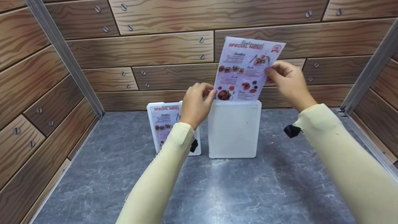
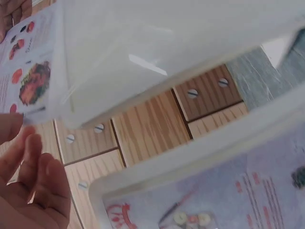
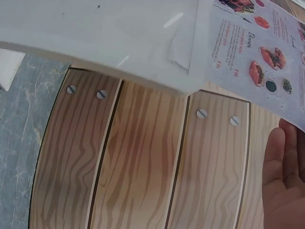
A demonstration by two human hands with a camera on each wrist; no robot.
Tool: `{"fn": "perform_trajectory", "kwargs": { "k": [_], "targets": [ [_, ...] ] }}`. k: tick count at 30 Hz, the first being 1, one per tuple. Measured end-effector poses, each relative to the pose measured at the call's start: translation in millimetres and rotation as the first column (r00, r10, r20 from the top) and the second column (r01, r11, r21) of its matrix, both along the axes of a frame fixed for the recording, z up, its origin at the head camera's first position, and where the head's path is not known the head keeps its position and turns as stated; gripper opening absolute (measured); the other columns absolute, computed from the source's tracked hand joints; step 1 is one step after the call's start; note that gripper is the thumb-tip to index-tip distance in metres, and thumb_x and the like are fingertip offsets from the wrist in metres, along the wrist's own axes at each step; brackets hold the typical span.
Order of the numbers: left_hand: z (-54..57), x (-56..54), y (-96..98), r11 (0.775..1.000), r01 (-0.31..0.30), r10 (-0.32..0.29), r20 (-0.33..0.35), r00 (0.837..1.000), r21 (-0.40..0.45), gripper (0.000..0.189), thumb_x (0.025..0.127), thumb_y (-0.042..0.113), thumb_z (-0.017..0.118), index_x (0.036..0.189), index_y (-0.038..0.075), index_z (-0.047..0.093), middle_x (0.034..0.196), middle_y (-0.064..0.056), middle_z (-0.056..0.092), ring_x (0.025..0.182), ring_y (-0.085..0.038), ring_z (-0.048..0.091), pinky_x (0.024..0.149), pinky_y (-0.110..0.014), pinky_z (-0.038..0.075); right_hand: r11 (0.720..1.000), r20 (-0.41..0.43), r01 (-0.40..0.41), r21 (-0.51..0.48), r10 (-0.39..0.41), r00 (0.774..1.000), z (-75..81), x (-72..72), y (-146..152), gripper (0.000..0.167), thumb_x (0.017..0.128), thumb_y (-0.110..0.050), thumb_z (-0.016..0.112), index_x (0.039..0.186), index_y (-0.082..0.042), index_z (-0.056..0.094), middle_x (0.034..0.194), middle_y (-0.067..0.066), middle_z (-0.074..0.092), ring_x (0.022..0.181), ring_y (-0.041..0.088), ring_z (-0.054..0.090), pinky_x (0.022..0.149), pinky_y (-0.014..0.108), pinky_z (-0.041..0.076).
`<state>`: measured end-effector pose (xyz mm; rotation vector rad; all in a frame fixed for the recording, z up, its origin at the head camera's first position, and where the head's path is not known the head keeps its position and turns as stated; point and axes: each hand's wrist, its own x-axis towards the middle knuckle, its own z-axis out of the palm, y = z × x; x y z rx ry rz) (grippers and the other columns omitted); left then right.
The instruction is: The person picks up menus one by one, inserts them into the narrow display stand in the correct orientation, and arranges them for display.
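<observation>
A printed menu sheet stands tilted to the right above a white upright sign holder. Its bottom edge meets the holder's top edge. My left hand pinches the sheet's lower left corner between thumb and finger, right beside the holder's top corner. Higher up, my right hand pinches the sheet's right edge, thumb in front and fingers behind. The left wrist view shows the sheet's lower part at the mouth of the clear-fronted holder.
Behind my left forearm stands a second white holder with a similar menu inside. Both holders rest on a grey marbled tabletop. Wood-plank-patterned walls and metal corner posts enclose the back and sides.
</observation>
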<state>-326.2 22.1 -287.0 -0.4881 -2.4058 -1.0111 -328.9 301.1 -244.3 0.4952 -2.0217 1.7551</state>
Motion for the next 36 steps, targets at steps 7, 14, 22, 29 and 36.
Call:
{"fn": "perform_trajectory", "kwargs": {
  "k": [7,14,22,29,36],
  "targets": [
    [4.8,-1.1,1.8,0.996,-0.01,0.011,-0.011,1.0,0.085,0.019,0.105,0.028,0.063,0.106,0.012,0.074,0.094,0.0,0.065,0.088,-0.015,0.057,0.08,-0.03,0.048,0.996,-0.008,0.025,0.089,-0.025,1.0,7.6,0.2,-6.2,0.017,0.103,-0.012,0.063,0.106,0.003,0.071,0.093,-0.005,0.075,0.083,0.01,0.071,0.079,0.022,0.058],
    [4.6,-1.9,6.9,0.999,-0.018,0.018,0.001,1.0,0.041,0.018,0.103,0.029,0.067,0.101,0.013,0.076,0.091,0.001,0.066,0.087,-0.016,0.057,0.079,-0.031,0.048,0.99,-0.014,0.078,0.117,-0.077,0.997,11.5,1.3,-4.0,0.016,0.103,-0.011,0.063,0.108,0.003,0.069,0.091,-0.007,0.073,0.081,0.008,0.069,0.076,0.02,0.057],
    [0.3,-0.3,6.0,0.995,-0.024,0.028,-0.031,0.999,0.099,0.017,0.103,0.026,0.066,0.106,0.012,0.075,0.09,0.001,0.066,0.085,-0.015,0.057,0.079,-0.031,0.047,0.998,-0.002,0.016,0.06,-0.016,1.0,7.2,3.1,-8.4,0.008,0.102,-0.006,0.063,0.1,-0.008,0.071,0.09,-0.005,0.072,0.079,0.009,0.069,0.075,0.022,0.058],
    [3.6,2.1,9.0,0.963,-0.002,0.015,-0.049,0.999,0.271,0.015,0.103,0.024,0.066,0.104,0.01,0.073,0.088,0.0,0.065,0.08,-0.012,0.057,0.073,-0.026,0.048,1.0,0.009,-0.006,0.026,0.005,1.0,3.0,2.7,-16.3,0.008,0.102,-0.008,0.064,0.103,-0.001,0.069,0.092,-0.004,0.073,0.083,0.01,0.069,0.078,0.022,0.058],
    [7.8,3.6,8.9,0.953,0.006,0.009,-0.048,0.999,0.303,0.015,0.103,0.022,0.067,0.101,0.009,0.074,0.086,0.0,0.064,0.078,-0.011,0.057,0.07,-0.025,0.048,0.999,-0.011,0.037,0.037,-0.037,0.999,-1.9,1.1,-17.3,0.019,0.101,-0.011,0.066,0.108,0.007,0.065,0.092,-0.004,0.069,0.088,0.01,0.065,0.08,0.021,0.057]
  ]
}}
